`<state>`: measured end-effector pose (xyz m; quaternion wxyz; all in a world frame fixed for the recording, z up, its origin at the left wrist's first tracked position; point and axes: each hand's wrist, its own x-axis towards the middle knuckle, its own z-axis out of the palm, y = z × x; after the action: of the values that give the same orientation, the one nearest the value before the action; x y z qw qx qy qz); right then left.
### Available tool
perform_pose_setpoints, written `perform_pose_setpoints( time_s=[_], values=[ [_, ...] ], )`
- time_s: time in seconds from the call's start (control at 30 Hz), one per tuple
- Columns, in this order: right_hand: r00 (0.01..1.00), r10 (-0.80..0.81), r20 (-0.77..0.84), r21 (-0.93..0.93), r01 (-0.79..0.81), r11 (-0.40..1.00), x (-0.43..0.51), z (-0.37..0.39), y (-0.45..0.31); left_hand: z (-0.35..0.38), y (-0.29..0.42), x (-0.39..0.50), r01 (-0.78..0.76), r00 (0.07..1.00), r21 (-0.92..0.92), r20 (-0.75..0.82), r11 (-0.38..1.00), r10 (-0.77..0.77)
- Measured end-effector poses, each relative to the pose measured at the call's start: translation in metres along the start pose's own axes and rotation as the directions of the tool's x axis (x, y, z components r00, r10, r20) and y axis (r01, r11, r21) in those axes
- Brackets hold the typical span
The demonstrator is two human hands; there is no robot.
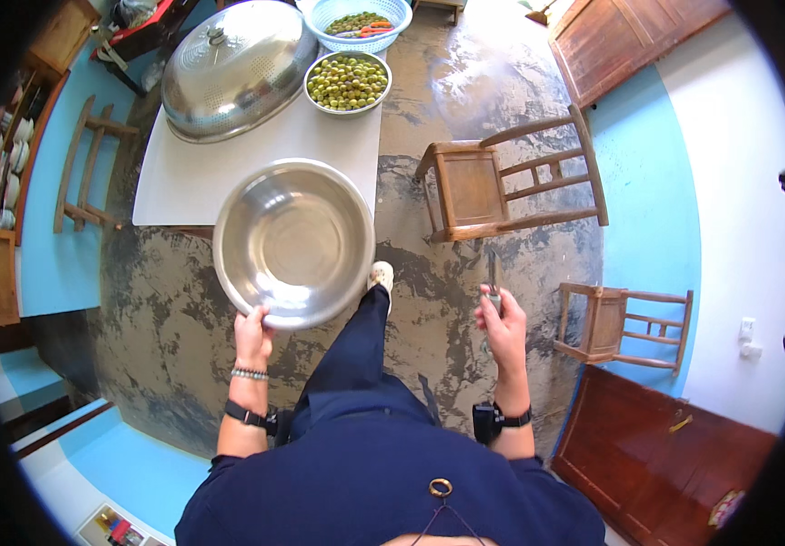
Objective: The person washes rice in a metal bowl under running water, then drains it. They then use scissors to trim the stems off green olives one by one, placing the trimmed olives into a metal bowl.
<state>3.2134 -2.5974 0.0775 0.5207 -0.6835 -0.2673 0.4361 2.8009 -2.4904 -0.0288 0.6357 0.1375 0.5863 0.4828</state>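
Note:
My left hand [253, 339] grips the near rim of a large, wide stainless-steel basin [293, 239]. Nothing lies inside the basin, and it overlaps the near edge of a white-topped table [181, 181]; whether it touches the table I cannot tell. Off to the right, over the floor, my right hand [504, 321] is closed around the pale green handle of a small bladed tool [493, 269]. Its dark, narrow blade points away from me, too blurred to name exactly. Farther back on the table stands a steel bowl [347, 112] full of small round green fruits [346, 82].
A big perforated steel colander [242, 89] lies upside down on the table. Behind the bowl, a light blue plastic basket [358, 44] holds more fruits and orange-handled tools [375, 29]. Wooden chairs [471, 184] [607, 324] stand at right, a wooden rack [82, 164] at left.

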Motion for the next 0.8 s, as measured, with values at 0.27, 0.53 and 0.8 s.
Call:
perform_pose_setpoints(
  time_s=[0.27,0.53,0.8],
  values=[
    [0.976,-0.021,0.215,-0.336,0.094,0.937,0.135,0.046,-0.073,0.074,-0.020,0.078,0.026,0.968,-0.339,-0.226,0.941,-0.108],
    [0.867,-0.196,0.458,-0.541,0.447,0.713,0.277,0.077,-0.105,0.109,-0.030,0.103,-0.021,0.938,-0.378,-0.328,0.926,-0.112],
    [0.714,-0.245,0.656,-0.505,0.656,0.561,0.465,0.175,-0.114,0.136,-0.055,0.111,-0.042,0.876,-0.410,-0.453,0.911,-0.163]
  ],
)
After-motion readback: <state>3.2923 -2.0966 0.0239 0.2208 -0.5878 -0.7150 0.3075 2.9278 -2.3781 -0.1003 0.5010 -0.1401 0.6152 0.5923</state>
